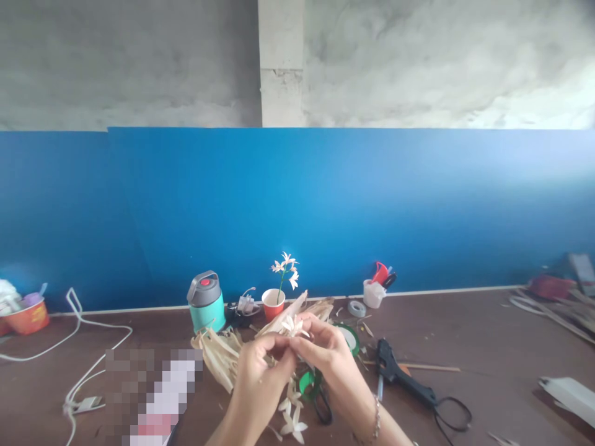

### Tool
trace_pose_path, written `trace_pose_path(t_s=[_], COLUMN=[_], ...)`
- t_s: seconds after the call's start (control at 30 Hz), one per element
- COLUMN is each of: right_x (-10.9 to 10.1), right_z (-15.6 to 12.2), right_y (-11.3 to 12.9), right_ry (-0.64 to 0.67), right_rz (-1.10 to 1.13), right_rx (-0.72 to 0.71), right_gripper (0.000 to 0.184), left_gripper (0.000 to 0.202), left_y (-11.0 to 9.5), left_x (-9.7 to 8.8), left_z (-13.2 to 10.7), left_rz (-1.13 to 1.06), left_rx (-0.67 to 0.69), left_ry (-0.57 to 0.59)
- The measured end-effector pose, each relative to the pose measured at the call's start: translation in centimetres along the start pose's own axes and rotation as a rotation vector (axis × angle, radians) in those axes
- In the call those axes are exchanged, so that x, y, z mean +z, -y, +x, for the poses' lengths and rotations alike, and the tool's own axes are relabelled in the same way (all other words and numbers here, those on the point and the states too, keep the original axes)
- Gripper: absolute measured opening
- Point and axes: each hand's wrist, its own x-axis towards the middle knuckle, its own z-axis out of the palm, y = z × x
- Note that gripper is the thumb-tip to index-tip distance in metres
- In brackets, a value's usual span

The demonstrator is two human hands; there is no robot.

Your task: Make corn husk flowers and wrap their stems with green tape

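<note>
My left hand [258, 371] and my right hand [328, 353] meet above the brown table [488, 347], fingers pinched together on a small cream paper flower [294, 324]. A bracelet sits on my right wrist. Under my hands lie more cream flowers [292, 415], a roll of green tape [309, 383] and black scissors [322, 406]. A pile of dried husk strips [223, 350] lies just left of and behind my hands.
A teal flask [206, 301], a red cup holding a flower stem [274, 300], a white cup with tools [374, 290], a tape roll [356, 308] stand near the blue wall. A black glue gun [400, 371] lies right; a white cable [83, 347] and an orange bowl [28, 316] left.
</note>
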Motion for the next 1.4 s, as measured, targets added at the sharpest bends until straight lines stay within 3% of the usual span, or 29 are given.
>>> trace_pose_path(t_s=[0.17, 0.43, 0.57, 0.8, 0.93, 1.13, 1.2, 1.33, 1.4], right_x=[-0.8, -1.3, -1.4, -1.8, -1.6, -0.9, -0.8, -0.5, -0.2], right_z=[0.0, 0.2, 0.3, 0.3, 0.2, 0.2, 0.2, 0.3, 0.3], right_y=[0.9, 0.9, 0.6, 0.2, 0.3, 0.4, 0.3, -0.1, -0.2], right_ry=[0.144, 0.189, 0.164, 0.277, 0.258, 0.153, 0.109, -0.035, -0.092], right_rz=[0.156, 0.265, 0.196, 0.239, 0.244, 0.249, 0.213, 0.097, 0.034], right_rx=[0.127, 0.304, 0.289, 0.273, 0.259, 0.25, 0.227, 0.13, 0.076], right_gripper=[0.013, 0.013, 0.009, 0.011, 0.01, 0.009, 0.01, 0.013, 0.015], left_gripper=[0.021, 0.021, 0.022, 0.018, 0.018, 0.017, 0.017, 0.013, 0.012], left_y=[-0.5, -0.6, -0.2, 0.6, 0.4, -0.7, -0.8, -0.5, -0.3], left_x=[-0.3, -0.9, -1.0, -0.5, -0.4, -0.9, -0.6, 0.2, 0.5], left_z=[0.4, 0.5, 0.7, 0.3, 0.4, 0.8, 0.7, 0.4, 0.2], left_rz=[-0.292, -0.565, -0.762, -0.925, -0.841, -0.475, -0.344, -0.063, 0.022], left_rx=[-0.159, -0.263, -0.34, -0.435, -0.418, -0.242, -0.201, -0.117, -0.071], left_ry=[0.103, 0.199, 0.275, 0.383, 0.375, 0.409, 0.331, 0.01, -0.083])
